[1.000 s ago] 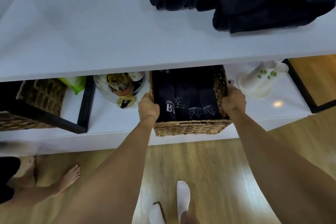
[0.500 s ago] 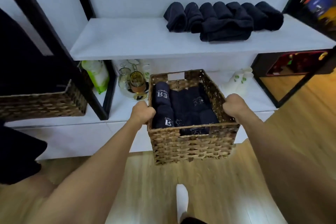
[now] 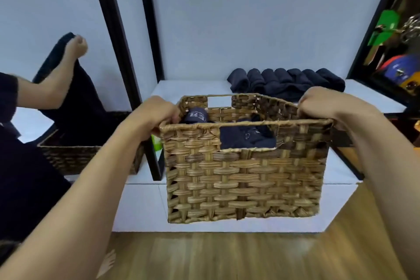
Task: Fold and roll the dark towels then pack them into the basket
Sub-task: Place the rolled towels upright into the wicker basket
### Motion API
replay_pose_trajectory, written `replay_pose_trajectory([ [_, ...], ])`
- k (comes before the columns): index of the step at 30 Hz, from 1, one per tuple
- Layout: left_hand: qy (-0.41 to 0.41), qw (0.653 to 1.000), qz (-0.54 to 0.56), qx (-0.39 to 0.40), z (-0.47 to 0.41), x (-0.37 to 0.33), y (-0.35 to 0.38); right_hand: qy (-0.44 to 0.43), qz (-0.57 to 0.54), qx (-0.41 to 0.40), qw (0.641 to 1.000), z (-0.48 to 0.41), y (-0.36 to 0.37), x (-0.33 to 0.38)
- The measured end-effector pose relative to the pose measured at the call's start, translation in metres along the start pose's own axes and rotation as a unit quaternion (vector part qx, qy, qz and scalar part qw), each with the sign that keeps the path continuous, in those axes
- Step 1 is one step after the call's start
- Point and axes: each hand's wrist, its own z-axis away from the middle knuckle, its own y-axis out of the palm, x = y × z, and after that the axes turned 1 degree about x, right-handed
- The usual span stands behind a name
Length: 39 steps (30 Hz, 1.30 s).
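left hand (image 3: 156, 112) and right hand (image 3: 318, 103) grip the basket (image 3: 245, 177) rim, basket between them.

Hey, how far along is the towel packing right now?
Done: packed towels lie rolled inside the basket, visible through its handle hole. In hand: the left hand and right hand grip the basket's side rims, holding it up. Left: a towel row sits rolled on the shelf, not yet packed.
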Motion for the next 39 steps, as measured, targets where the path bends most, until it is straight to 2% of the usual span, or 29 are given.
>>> replay_pose_trajectory([
  [2, 0.018, 0.999, 0.013, -0.024, 0.001, -0.016, -0.024, -0.02, 0.001, -0.04, 0.999, 0.0, -0.022, 0.018],
  [6, 0.051, 0.995, 0.026, -0.076, -0.013, -0.035, -0.052, -0.032, -0.098, -0.081, 0.991, -0.019, -0.04, 0.043],
  [15, 0.035, 0.982, -0.025, -0.183, -0.122, -0.016, -0.047, -0.067, -0.205, -0.135, 0.967, -0.131, 0.013, 0.069],
  [20, 0.004, 0.97, -0.088, -0.228, -0.2, -0.018, -0.043, -0.073, -0.226, -0.114, 0.965, -0.211, 0.031, 0.083],
  [25, -0.025, 0.959, -0.176, -0.221, -0.256, -0.022, -0.044, -0.067, -0.215, -0.099, 0.969, -0.266, 0.04, 0.097],
  [29, -0.045, 0.945, -0.247, -0.209, -0.286, -0.023, -0.05, -0.075, -0.203, -0.079, 0.973, -0.288, 0.045, 0.103],
  [35, -0.084, 0.928, -0.296, -0.21, -0.307, -0.034, -0.043, -0.084, -0.251, -0.026, 0.964, -0.31, 0.049, 0.1],
  [37, -0.045, 0.921, -0.323, -0.213, -0.306, -0.057, -0.029, -0.095, -0.26, 0.008, 0.961, -0.314, 0.047, 0.095],
  [39, 0.059, 0.927, -0.304, -0.211, -0.305, -0.095, 0.002, -0.085, -0.31, 0.024, 0.947, -0.324, 0.039, 0.086],
])
